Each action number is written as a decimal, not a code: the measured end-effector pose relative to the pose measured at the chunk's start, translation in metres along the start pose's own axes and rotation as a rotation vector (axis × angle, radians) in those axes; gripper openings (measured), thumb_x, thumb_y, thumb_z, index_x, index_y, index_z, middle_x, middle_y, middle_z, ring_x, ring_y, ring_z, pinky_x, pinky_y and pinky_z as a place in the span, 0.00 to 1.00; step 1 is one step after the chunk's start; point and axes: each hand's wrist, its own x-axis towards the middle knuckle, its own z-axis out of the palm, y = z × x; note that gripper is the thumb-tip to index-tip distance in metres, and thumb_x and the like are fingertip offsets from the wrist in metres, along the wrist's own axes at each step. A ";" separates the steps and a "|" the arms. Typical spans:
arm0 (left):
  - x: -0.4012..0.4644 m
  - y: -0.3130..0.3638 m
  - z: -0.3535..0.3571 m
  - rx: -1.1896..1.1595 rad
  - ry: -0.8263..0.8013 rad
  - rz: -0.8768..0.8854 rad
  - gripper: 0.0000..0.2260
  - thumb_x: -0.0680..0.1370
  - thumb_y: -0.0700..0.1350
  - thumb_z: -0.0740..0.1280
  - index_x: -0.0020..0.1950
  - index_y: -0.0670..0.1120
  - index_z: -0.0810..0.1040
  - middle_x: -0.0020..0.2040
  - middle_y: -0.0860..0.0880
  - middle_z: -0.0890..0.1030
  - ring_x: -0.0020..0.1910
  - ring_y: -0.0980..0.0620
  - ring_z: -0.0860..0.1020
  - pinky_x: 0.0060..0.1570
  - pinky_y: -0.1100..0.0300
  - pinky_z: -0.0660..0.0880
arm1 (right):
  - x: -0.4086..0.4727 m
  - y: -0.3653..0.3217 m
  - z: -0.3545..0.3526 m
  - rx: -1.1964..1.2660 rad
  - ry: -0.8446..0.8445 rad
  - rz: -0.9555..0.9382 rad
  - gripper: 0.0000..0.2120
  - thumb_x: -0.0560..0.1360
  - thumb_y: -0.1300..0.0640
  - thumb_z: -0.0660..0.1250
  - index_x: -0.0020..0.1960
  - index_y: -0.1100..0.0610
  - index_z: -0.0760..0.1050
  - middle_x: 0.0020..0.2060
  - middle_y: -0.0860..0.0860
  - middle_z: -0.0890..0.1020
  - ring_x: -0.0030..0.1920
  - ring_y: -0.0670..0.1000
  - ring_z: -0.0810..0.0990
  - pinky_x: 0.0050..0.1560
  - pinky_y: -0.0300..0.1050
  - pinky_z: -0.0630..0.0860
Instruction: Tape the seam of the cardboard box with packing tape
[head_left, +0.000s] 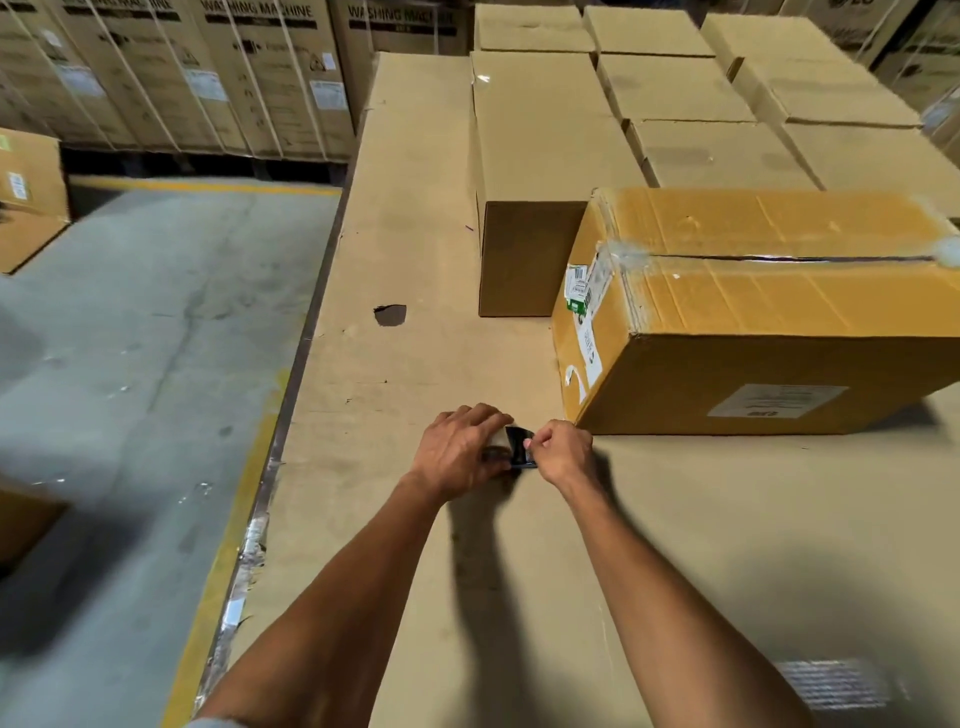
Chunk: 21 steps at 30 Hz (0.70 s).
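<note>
hands on the tape roll, box seam waiting

forearms reach out from the near edge of the bench (467, 597), a broad surface covered in flat brown cardboard. both hands meet over the middle of it. the left hand (460, 452) is curled over a roll of packing tape (519, 447), fingers wrapped down across its top so that most of the roll is hidden. the right hand (563, 452) is closed in a pinch at the roll's right side, thumb and fingertips pressed together on what looks like the dark tape end; whether any tape is pulled free is hard to tell. their shadows fall on the cardboard toward the near edge.

just beyond the hands, toward the bench's right side, sits the cardboard box (753, 322), a worn yellow-brown carton lying with its long side across. its top flaps meet in a seam (779, 258) that runs left to right and shows as a dark open gap, with bits of old clear tape at both ends. white labels sit on its left end and near face.

a small dark hole (389, 315) marks the bench cover left of the box. behind the box stands a plainer brown carton (524, 254), and past it rows of closed cartons (691, 88) fill the far right corner. off the left edge lies grey concrete floor (130, 364) with a yellow line, and at the far side a wall of tall washing machine cartons (234, 73).
</note>
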 end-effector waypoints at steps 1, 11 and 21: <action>-0.001 -0.002 0.003 -0.028 0.020 0.014 0.28 0.76 0.64 0.74 0.73 0.55 0.76 0.68 0.53 0.80 0.60 0.45 0.81 0.58 0.48 0.78 | 0.002 0.001 0.000 0.006 0.009 0.006 0.12 0.77 0.52 0.77 0.37 0.49 0.78 0.49 0.56 0.87 0.50 0.57 0.84 0.49 0.41 0.78; 0.002 -0.005 0.005 -0.182 0.067 0.085 0.20 0.83 0.64 0.67 0.68 0.52 0.79 0.63 0.52 0.81 0.58 0.45 0.79 0.59 0.48 0.77 | 0.000 0.000 -0.006 0.029 0.007 0.017 0.04 0.79 0.58 0.73 0.46 0.55 0.86 0.52 0.55 0.88 0.55 0.57 0.84 0.50 0.41 0.75; 0.007 -0.014 0.004 -0.270 0.035 0.081 0.23 0.81 0.59 0.71 0.72 0.50 0.78 0.64 0.49 0.82 0.63 0.45 0.77 0.62 0.48 0.76 | -0.001 0.001 -0.001 0.043 0.055 0.033 0.05 0.81 0.58 0.71 0.48 0.57 0.84 0.54 0.56 0.87 0.60 0.58 0.82 0.58 0.45 0.76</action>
